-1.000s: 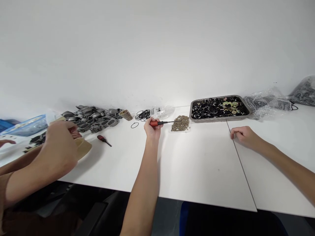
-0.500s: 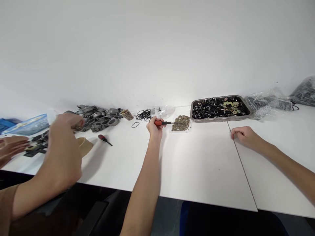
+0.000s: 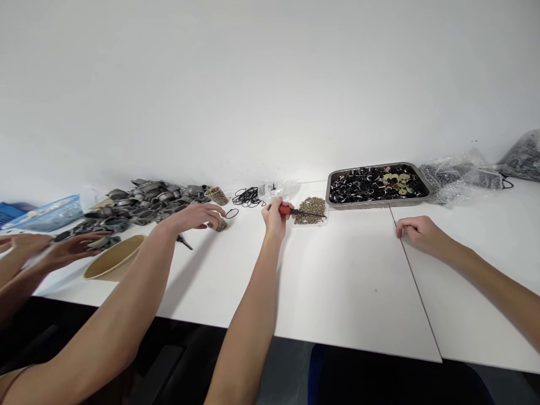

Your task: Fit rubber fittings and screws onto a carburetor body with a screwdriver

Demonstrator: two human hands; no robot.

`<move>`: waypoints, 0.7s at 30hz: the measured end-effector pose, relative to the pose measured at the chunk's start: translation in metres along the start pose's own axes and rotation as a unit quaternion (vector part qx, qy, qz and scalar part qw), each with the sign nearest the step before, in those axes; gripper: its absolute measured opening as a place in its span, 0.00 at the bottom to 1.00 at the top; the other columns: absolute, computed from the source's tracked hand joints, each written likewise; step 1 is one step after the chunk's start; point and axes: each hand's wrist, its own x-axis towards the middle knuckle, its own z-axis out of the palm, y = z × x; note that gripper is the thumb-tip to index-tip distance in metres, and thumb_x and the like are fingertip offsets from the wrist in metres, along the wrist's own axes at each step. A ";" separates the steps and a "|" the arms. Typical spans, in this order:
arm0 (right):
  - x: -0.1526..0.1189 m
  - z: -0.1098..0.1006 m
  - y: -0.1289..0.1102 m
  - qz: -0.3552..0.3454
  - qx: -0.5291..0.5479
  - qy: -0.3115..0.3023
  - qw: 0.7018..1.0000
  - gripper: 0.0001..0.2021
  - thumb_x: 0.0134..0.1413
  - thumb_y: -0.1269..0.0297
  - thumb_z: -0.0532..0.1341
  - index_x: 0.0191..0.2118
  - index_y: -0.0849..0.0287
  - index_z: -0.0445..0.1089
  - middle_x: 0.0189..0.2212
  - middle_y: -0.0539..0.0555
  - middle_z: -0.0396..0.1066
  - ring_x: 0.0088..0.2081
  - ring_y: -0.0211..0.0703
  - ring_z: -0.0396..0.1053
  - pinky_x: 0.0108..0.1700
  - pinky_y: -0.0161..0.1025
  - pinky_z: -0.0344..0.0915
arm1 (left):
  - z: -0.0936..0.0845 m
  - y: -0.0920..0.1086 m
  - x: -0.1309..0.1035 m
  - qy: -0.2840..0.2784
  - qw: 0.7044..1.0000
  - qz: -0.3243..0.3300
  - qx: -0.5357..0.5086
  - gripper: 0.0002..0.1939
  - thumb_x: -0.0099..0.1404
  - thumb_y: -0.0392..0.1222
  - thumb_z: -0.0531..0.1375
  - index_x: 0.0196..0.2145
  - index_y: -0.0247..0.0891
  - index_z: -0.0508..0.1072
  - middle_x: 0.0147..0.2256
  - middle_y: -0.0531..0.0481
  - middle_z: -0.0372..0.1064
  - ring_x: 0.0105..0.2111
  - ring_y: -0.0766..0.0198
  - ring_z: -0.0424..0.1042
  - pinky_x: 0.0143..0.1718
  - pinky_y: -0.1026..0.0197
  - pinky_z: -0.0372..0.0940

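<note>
My left hand (image 3: 276, 216) is closed around the red handle of a screwdriver (image 3: 287, 210). Its dark shaft points right, and the tip reaches over a shallow clear tray (image 3: 310, 225) of small brass-coloured screws (image 3: 310, 209). Whether a screw sits on the tip is too small to tell. My right hand (image 3: 417, 232) rests on the white table by the seam, fingers curled in, with nothing visible in them. Behind it, against the wall, a metal tray (image 3: 379, 205) holds many black rings and some yellowish discs (image 3: 399, 183).
A co-worker's hand (image 3: 198, 216) reaches in from the left over a small cup (image 3: 220, 225). Other hands (image 3: 71, 250) are near a beige bowl (image 3: 113, 261) and grey parts (image 3: 156, 197). Black rubber rings (image 3: 247, 197) and plastic bags (image 3: 459, 174) lie along the wall.
My left hand has moved slightly right, and the screwdriver tip now slants lower over the screws. The co-worker's arm has swung right with a small cup. My right hand has stayed put.
</note>
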 end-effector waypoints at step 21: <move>0.000 0.001 0.004 0.006 0.014 -0.013 1.000 0.13 0.42 0.68 0.47 0.24 0.58 0.70 0.20 0.50 0.66 0.19 0.36 0.52 0.25 0.37 0.48 | -0.020 0.011 0.012 0.109 0.993 0.024 -0.035 0.10 0.54 0.40 0.59 0.21 0.37 0.61 0.18 0.50 0.67 0.12 0.71 0.56 0.16 0.64 0.57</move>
